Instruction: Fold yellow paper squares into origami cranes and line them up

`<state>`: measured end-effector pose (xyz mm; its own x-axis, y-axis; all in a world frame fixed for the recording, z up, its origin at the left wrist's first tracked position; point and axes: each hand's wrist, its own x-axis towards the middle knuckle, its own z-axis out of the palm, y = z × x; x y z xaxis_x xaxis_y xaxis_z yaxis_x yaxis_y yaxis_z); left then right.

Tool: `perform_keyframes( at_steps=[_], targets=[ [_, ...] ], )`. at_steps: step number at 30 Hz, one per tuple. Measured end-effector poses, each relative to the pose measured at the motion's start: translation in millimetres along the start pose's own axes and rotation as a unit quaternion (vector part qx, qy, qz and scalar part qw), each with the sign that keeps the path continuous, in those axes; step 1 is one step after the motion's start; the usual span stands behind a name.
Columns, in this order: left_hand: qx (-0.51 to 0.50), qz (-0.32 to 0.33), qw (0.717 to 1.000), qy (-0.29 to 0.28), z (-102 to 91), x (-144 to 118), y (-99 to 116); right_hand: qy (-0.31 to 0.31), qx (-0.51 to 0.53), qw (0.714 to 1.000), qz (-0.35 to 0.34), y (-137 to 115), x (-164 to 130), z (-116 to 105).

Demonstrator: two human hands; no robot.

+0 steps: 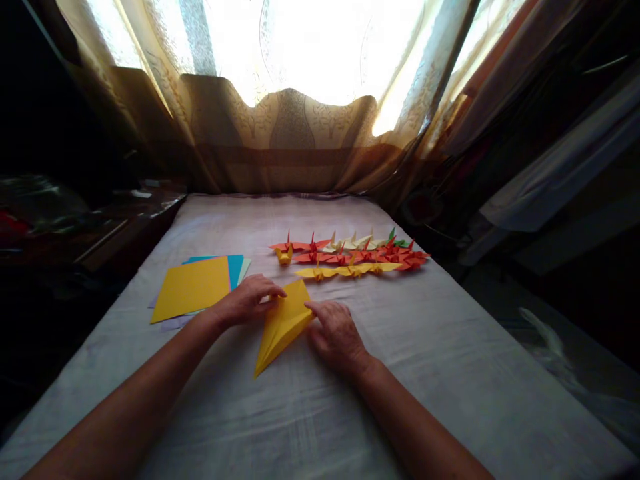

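Yellow paper [286,321] looks kinda kite-shaped, creased, long sharp tip facing wearer. Left hand [251,299], right hand [341,337] pinching edges.

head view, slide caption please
Left hand and right hand touch folded yellow paper; paper stack at left, paper birds beyond.

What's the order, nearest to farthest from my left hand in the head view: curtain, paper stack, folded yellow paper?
1. Folded yellow paper: touching your left hand, on its right.
2. Paper stack: just to that hand's left.
3. Curtain: farthest, at the back.
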<state>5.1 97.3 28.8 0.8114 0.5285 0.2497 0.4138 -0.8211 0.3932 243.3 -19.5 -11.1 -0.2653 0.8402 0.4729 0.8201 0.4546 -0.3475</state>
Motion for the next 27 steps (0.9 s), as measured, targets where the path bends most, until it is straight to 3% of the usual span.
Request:
perform_keyframes(
  at_steps=[6,11,18,22,27],
  targets=[
    [0.013,-0.032,0.996,0.081,-6.7,-26.6,4.6,-0.022,-0.008,0.999,-0.046,6.6,5.1,-12.0],
    [0.058,-0.058,0.983,0.163,4.3,-45.1,14.4,-0.022,-0.015,0.994,-0.108,11.4,1.0,-17.6],
    [0.12,-0.048,0.958,0.258,18.1,-53.9,33.4,-0.012,-0.071,0.989,-0.127,1.3,2.1,-14.4],
    [0.152,-0.011,0.957,0.248,19.3,-64.3,41.1,-0.004,-0.119,0.988,-0.099,11.6,8.8,-13.2],
    [0.137,0.028,0.976,0.165,26.0,-83.2,47.4,0.008,-0.082,0.99,-0.11,13.0,7.9,-17.1]
  ],
)
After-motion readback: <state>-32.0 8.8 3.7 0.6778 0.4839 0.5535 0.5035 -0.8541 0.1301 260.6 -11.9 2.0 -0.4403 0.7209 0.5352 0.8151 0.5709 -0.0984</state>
